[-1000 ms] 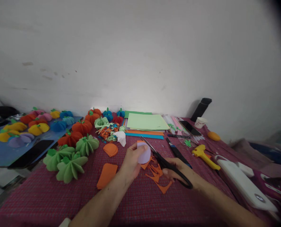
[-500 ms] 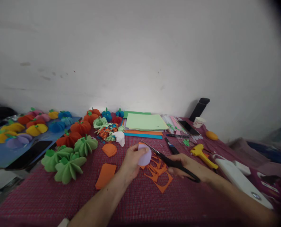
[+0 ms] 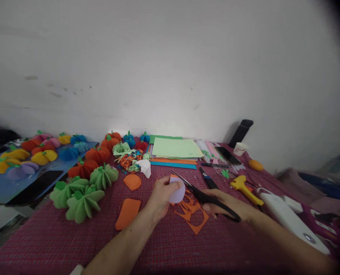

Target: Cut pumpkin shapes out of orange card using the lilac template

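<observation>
Over the counter [image 3: 158,248], our right hand [image 3: 220,202] grips black-handled scissors [image 3: 200,194], probably rigid and fairly light, best held by the loops. Just left of the blades, our left hand [image 3: 160,195] pinches rounded lilac paper [image 3: 178,194]; we expect it thin, light and easily creased, best held flat at its left edge. Our left fingertips behind it are hidden, and we cannot tell whether the blades touch it.

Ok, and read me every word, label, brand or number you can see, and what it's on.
Nothing is legible.
White paper cup: reddish print, too blurred to read.
Long white plastic device: round badge, too small to read.
Long flat black tool: pale marking, illegible.
Black-handled metal scissors: no lettering visible.
</observation>
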The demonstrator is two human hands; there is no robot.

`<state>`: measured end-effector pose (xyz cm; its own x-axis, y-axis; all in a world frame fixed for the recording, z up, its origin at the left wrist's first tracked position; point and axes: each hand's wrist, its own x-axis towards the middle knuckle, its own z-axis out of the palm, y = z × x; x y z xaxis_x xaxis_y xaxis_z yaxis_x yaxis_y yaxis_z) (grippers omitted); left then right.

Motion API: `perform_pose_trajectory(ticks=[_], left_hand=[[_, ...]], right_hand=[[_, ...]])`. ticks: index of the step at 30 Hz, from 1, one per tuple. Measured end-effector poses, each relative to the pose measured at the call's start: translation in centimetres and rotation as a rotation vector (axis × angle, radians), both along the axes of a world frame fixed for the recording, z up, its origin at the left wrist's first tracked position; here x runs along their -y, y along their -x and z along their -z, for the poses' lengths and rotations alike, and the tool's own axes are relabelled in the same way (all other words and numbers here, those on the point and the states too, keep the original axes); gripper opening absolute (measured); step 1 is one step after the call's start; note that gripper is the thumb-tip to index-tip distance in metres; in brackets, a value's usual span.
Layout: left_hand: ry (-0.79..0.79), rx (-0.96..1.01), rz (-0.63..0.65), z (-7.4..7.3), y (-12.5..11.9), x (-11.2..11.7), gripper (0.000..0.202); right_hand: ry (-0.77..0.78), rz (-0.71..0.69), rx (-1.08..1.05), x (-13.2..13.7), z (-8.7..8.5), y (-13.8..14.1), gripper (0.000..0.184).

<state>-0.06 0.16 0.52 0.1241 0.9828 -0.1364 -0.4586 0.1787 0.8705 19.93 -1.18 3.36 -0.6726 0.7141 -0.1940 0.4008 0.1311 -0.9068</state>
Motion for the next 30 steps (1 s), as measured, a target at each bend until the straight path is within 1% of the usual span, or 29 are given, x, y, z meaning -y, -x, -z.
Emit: perform_pose_trajectory(ticks=[6,11,15,23,30], left_hand=[[-0.015,-0.007,0.021,0.0,0.1,0.0,0.017],[-0.009,-0.011,0.015,0.0,0.0,0.0,0.017],[0.004,-0.018,0.025,-0.1,0.0,0.0,0.017],[0.019,-0.015,0.038,-0.3,-0.1,0.2,0.016],[0.013,-0.032,0.074,0.0,-0.1,0.2,0.017]], right_hand=[[-0.029,-0.004,0.008,0.0,-0.3,0.4,0.032],[-0.087,0.003,0.031,0.0,-0.1,0.3,0.032],[-0.096,0.013,0.064,-0.3,0.0,0.0,0.033],[-0.096,-0.057,0.134,-0.8,-1.5,-0.8,0.038],[-0.124,-0.136,0.207,-1.9,-2.0,-1.8,0.035]])
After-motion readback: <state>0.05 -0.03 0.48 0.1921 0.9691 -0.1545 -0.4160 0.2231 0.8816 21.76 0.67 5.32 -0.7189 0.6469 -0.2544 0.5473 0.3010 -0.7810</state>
